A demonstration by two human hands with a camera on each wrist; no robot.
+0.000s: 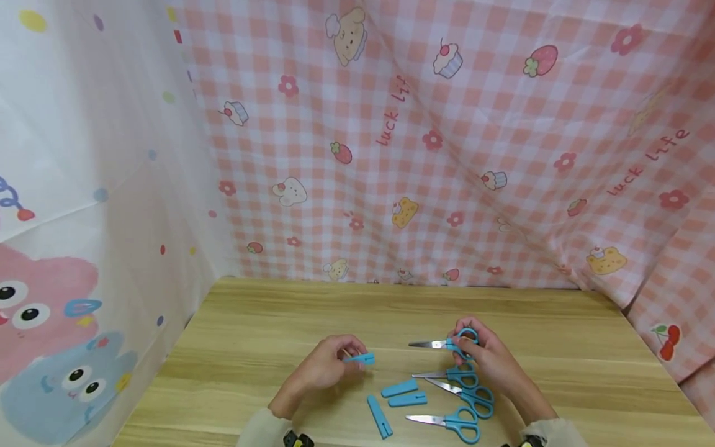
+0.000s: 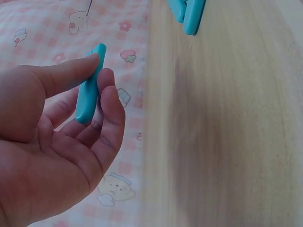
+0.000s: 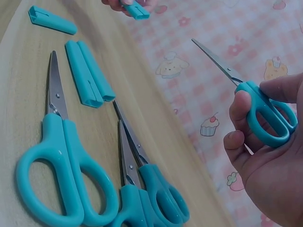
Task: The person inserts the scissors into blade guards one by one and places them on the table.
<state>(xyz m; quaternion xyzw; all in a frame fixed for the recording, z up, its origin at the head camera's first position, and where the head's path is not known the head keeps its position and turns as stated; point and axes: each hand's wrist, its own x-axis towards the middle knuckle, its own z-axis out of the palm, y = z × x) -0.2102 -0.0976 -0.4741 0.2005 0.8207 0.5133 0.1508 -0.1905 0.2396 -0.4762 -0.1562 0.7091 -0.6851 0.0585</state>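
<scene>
My left hand (image 1: 326,363) pinches a blue scissors cover (image 2: 89,90) between thumb and fingers, its slotted end toward the right. Opposite it, my right hand (image 1: 485,347) holds a pair of blue-handled scissors (image 3: 265,113) by the handles. Their blades are closed and aim left at the cover, with a gap between the two. Below on the table lie more scissors: one pair (image 1: 462,423) nearest me, and two pairs, one (image 1: 472,397) overlapping another (image 1: 460,374). Left of them are loose covers: two side by side, one (image 1: 399,388) beyond another (image 1: 408,399), and a third (image 1: 380,416) set at an angle.
The wooden table (image 1: 268,316) runs back to a pink checked cloth (image 1: 391,155) hanging behind it. A white cloth with cartoon figures (image 1: 128,186) hangs along the left side.
</scene>
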